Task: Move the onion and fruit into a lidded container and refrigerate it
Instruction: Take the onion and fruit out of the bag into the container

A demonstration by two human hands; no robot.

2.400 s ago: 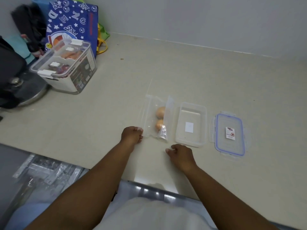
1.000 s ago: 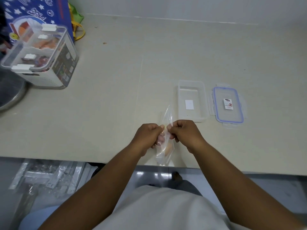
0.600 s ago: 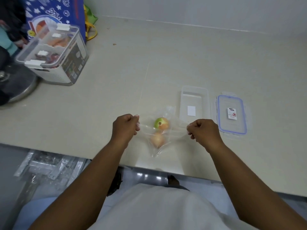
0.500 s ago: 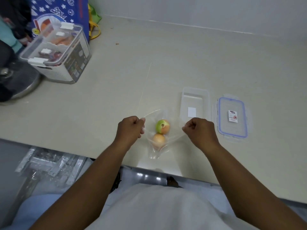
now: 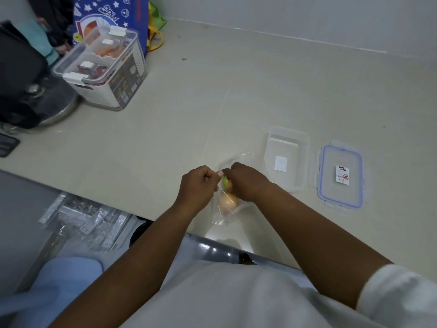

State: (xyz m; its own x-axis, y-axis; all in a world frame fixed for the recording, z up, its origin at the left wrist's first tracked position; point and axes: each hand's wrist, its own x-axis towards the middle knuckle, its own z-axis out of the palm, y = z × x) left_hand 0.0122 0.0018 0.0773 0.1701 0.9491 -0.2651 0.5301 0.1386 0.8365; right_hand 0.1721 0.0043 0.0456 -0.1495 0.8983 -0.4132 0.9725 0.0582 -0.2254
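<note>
A clear plastic bag (image 5: 223, 215) lies near the counter's front edge with its mouth pulled wide. Inside it sit a pale onion (image 5: 227, 201) and, above that, a green fruit (image 5: 226, 183), mostly hidden. My left hand (image 5: 198, 185) pinches the bag's left rim. My right hand (image 5: 247, 181) reaches into the mouth, fingers curled over the fruit. Just right of the bag stands an empty clear container (image 5: 305, 152). Its blue-rimmed lid (image 5: 340, 197) lies flat further right.
At the back left stand a large latched storage box (image 5: 132, 67) with food in it, a blue printed bag (image 5: 111, 13) and a dark appliance on a metal base (image 5: 59, 110). The beige counter (image 5: 212, 91) ends at a wall behind.
Both hands lifted the bag off the counter and pulled its mouth wide apart. Since then my right hand has let go of the rim and gone into the opening, onto the fruit.
</note>
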